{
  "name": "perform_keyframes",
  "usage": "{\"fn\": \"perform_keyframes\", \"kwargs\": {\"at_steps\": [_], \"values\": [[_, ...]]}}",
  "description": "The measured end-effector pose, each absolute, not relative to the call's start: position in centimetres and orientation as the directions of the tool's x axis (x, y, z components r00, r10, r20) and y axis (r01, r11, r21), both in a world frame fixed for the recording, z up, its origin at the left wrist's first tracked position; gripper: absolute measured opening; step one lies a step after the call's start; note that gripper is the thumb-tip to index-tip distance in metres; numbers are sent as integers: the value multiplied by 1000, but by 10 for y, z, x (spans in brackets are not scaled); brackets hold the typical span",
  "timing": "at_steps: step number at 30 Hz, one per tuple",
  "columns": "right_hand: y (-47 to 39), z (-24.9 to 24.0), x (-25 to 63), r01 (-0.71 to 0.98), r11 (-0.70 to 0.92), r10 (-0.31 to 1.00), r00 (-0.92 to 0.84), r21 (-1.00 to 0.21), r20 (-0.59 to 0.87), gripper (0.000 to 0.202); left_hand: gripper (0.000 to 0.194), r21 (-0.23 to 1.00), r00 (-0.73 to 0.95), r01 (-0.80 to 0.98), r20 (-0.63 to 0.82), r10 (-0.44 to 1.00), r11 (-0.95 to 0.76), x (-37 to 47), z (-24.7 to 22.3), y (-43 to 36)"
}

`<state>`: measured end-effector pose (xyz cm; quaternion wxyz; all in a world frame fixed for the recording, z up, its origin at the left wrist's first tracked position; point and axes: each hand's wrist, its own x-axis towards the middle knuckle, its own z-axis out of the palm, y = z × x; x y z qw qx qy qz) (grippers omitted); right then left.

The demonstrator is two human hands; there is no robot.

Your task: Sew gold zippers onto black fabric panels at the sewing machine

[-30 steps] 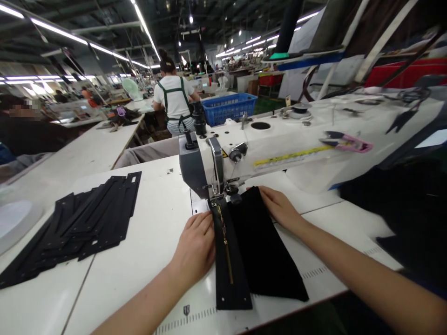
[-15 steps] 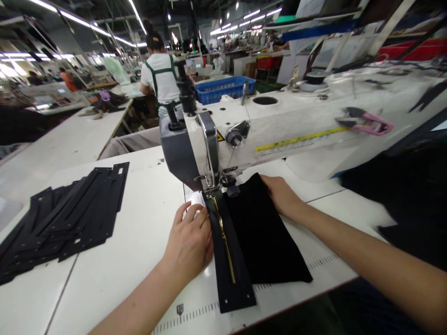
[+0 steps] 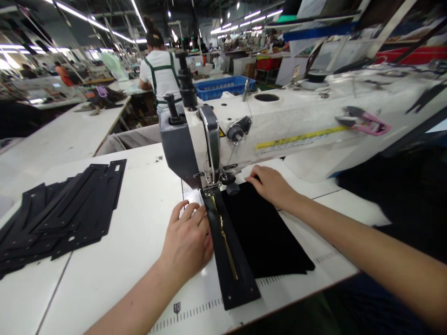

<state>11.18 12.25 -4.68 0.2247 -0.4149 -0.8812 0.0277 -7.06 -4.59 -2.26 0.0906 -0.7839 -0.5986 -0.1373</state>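
Note:
A black strip (image 3: 234,260) with a gold zipper (image 3: 226,246) down its middle runs from under the presser foot (image 3: 211,190) toward me. My left hand (image 3: 188,237) rests along its left edge, fingers apart and slightly bent, touching the strip's side; the thumb is partly hidden. To the right of the zipper, a black fabric piece (image 3: 263,232) lies flat, its left edge meeting the strip. At this fabric's far edge, my right hand (image 3: 272,186) has thumb and fingers closed around the border. The sewing machine (image 3: 300,116) stands over the work.
Several black slotted strips (image 3: 70,209) lie piled on the left of the white table (image 3: 139,232). Pink-handled snips (image 3: 366,122) are attached to the machine arm, near a yellow measuring tape (image 3: 300,137). Beyond sit a blue basket (image 3: 225,87) and a co-worker (image 3: 162,74), facing away.
My right hand has shifted left along the fabric's far edge, and the raised corner there now lies lower. The left hand stays beside the strip. The view has turned slightly.

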Motion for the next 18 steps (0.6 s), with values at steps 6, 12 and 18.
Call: {"fn": "perform_keyframes", "kwargs": {"at_steps": [6, 12, 18], "values": [[98, -33, 107, 676, 737, 605, -648, -15, 463, 18, 21, 86, 226, 959, 342, 912, -269, -71, -25, -46], [48, -43, 82, 304, 932, 363, -777, -198, 515, 30, 22, 212, 140, 945, 423, 895, -248, -76, -31, -48], [47, -51, 82, 255, 936, 347, -792, -244, 503, 32, 38, 213, 210, 922, 426, 880, -323, -83, -40, -47]]}}
